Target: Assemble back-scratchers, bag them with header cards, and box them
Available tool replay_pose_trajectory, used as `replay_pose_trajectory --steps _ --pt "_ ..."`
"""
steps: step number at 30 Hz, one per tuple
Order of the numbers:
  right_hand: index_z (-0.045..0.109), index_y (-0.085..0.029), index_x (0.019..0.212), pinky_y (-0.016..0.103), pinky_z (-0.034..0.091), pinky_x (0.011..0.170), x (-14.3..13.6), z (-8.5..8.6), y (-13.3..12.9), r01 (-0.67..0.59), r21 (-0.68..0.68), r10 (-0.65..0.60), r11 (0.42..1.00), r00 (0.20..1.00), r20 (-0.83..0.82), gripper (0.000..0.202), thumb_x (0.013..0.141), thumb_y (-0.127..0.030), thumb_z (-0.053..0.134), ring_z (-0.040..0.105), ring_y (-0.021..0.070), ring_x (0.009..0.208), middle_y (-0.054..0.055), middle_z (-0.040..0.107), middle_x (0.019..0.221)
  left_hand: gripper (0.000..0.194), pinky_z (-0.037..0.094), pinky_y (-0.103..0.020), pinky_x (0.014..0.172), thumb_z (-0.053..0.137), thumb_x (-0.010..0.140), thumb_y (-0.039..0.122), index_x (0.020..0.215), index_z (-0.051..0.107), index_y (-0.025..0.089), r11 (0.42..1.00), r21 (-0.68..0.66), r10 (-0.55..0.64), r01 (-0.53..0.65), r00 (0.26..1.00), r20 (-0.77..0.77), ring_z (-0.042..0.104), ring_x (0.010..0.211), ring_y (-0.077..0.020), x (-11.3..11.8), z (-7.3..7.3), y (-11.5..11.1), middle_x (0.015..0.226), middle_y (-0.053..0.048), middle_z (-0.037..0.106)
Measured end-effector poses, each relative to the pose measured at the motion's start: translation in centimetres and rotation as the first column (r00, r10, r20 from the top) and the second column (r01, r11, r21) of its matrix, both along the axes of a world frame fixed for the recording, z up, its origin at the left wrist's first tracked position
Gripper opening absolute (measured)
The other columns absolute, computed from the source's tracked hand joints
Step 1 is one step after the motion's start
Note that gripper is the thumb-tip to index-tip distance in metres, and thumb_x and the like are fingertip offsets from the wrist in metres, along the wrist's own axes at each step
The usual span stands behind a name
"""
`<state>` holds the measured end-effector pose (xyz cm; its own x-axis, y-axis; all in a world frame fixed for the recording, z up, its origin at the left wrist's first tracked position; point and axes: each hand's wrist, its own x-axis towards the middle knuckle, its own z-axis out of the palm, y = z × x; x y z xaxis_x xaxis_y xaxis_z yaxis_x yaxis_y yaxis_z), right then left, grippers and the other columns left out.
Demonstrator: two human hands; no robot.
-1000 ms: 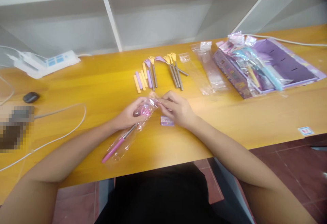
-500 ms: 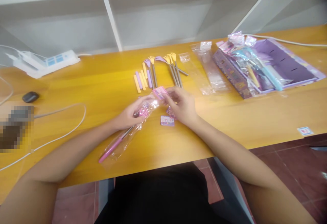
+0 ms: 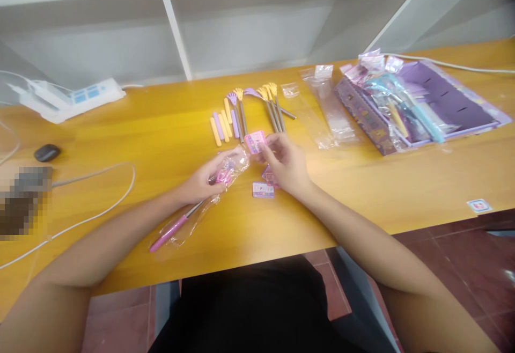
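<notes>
My left hand is closed around a pink back scratcher in a clear plastic bag; its pink handle points toward the table's near edge. The bag's mouth sticks out past my fingers toward the right. Between the thumb and fingers of my right hand is a small pink printed card, just apart from the bag. Below that hand a purple-edged card lies on the table, and another card is partly covered by the hand.
Several yellow and purple handles lie beyond my hands, beside hand-shaped back scratcher heads on metal rods. Clear bags lie near a purple box holding packaged back scratchers. A power strip, mouse and cable are at left.
My right hand has drawn the pink card slightly away from the bag's mouth. My left hand and the bagged back scratcher have shifted a little to the left.
</notes>
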<state>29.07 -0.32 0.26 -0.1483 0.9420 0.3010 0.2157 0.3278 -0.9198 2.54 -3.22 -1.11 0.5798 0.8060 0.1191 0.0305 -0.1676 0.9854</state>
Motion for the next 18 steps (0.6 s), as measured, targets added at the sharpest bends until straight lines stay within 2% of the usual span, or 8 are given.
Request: replay_pose_trajectory --steps 6,10,14,18 --pt "0.06 -0.02 0.098 0.028 0.06 0.063 -0.13 -0.01 -0.03 -0.06 -0.106 0.057 0.993 0.998 -0.03 0.05 0.102 -0.069 0.065 0.067 0.0124 0.066 0.003 0.07 0.083 0.088 0.044 -0.051 0.127 0.074 0.088 0.016 0.17 0.045 0.031 0.999 -0.036 0.0 0.001 1.0 0.021 0.052 0.155 -0.0362 -0.04 -0.16 -0.07 0.174 -0.012 0.048" --pt "0.06 -0.02 0.097 0.026 0.057 0.058 -0.12 0.12 -0.06 -0.052 -0.104 0.049 0.993 0.998 -0.032 0.05 0.102 -0.069 0.066 0.065 0.0117 0.064 0.003 0.07 0.082 0.089 0.043 -0.053 0.128 0.075 0.087 0.016 0.169 0.045 0.03 0.999 -0.034 0.006 -0.005 1.0 0.021 0.051 0.156 -0.0366 -0.17 -0.38 0.01 0.173 -0.013 0.049" --pt "0.062 -0.02 0.096 0.026 0.053 0.052 -0.08 0.06 -0.12 -0.071 -0.114 0.073 0.991 0.997 0.01 0.047 0.102 -0.067 0.067 0.062 0.0121 0.057 0.001 0.066 0.074 0.088 0.048 -0.052 0.123 0.076 0.087 0.018 0.169 0.045 0.032 0.999 -0.053 0.012 -0.012 1.0 0.001 0.057 0.15 -0.0369 -0.3 -0.54 0.13 0.173 -0.013 0.049" --pt "0.064 -0.02 0.093 0.028 0.053 0.054 -0.09 -0.11 -0.12 -0.093 -0.053 0.096 0.994 0.994 0.058 0.045 0.103 -0.064 0.067 0.061 0.0133 0.057 0.001 0.064 0.07 0.088 0.045 -0.051 0.125 0.077 0.088 0.02 0.169 0.045 0.03 0.998 -0.064 0.009 -0.007 0.999 0.034 0.053 0.154 -0.037 -0.28 -0.45 0.15 0.172 -0.014 0.051"
